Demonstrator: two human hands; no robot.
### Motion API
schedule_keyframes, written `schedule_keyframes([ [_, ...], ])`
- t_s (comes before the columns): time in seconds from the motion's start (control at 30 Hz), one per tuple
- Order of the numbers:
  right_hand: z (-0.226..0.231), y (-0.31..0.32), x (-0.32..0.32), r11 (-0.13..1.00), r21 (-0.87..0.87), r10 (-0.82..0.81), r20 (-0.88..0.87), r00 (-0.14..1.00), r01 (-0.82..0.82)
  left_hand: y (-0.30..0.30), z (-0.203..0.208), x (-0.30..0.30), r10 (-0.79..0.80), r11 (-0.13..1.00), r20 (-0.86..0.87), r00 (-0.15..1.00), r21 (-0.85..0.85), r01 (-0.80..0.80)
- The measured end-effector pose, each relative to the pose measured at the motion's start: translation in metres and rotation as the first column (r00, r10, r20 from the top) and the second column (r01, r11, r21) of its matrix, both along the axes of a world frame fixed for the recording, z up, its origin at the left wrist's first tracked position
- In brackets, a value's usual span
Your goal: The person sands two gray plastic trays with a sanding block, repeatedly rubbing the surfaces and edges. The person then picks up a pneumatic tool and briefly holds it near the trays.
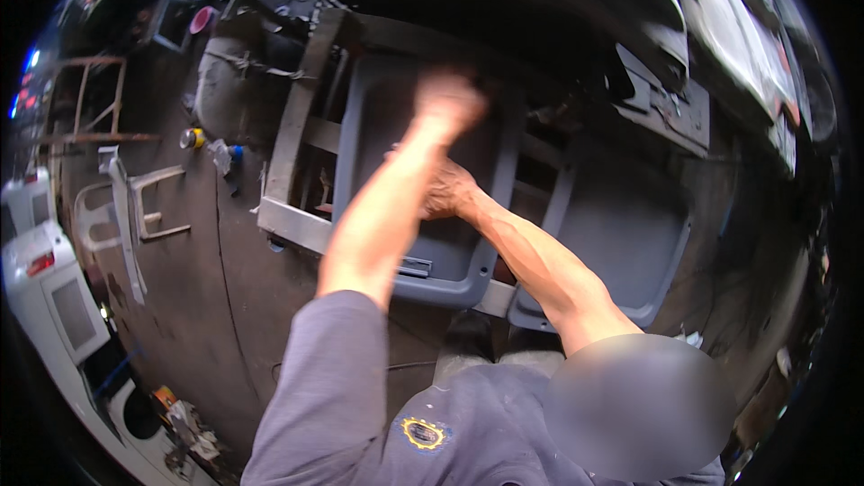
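My left hand [450,99] reaches over the far half of a grey panel with a raised, rounded rim [349,139]; motion smears its fingers. Below it, my right hand [447,193] is over the middle of the same panel, partly hidden behind my left forearm. Most of its fingers are out of sight, and I cannot make out whether it holds anything. The panel lies on a pale metal frame [292,223]. A small slotted rectangular piece [416,266] shows near the panel's near rim.
A second grey panel [621,234] lies to the right. Pale bracket-shaped parts [130,207] and a yellow can [192,138] are on the floor at left. A white vehicle body [54,306] stands far left, a flat metal plate [684,117] at far right.
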State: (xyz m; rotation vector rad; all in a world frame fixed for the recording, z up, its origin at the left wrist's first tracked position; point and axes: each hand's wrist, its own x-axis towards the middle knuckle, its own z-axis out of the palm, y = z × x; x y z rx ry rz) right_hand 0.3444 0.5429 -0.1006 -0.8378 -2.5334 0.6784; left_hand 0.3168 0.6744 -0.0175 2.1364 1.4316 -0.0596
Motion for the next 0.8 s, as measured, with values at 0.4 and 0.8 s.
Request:
schedule_keyframes([
  [0.4,0.040,0.001,0.014,0.947,0.284,-0.170,0.051,0.984,0.149,-0.092,0.016,-0.131,0.291,0.944,0.043,0.956,0.147,-0.294],
  [0.8,0.123,-0.049,0.080,0.404,-0.744,-0.906,-0.246,0.345,0.532,-0.151,0.023,-0.069,0.471,0.836,0.319,0.823,0.138,-0.532],
])
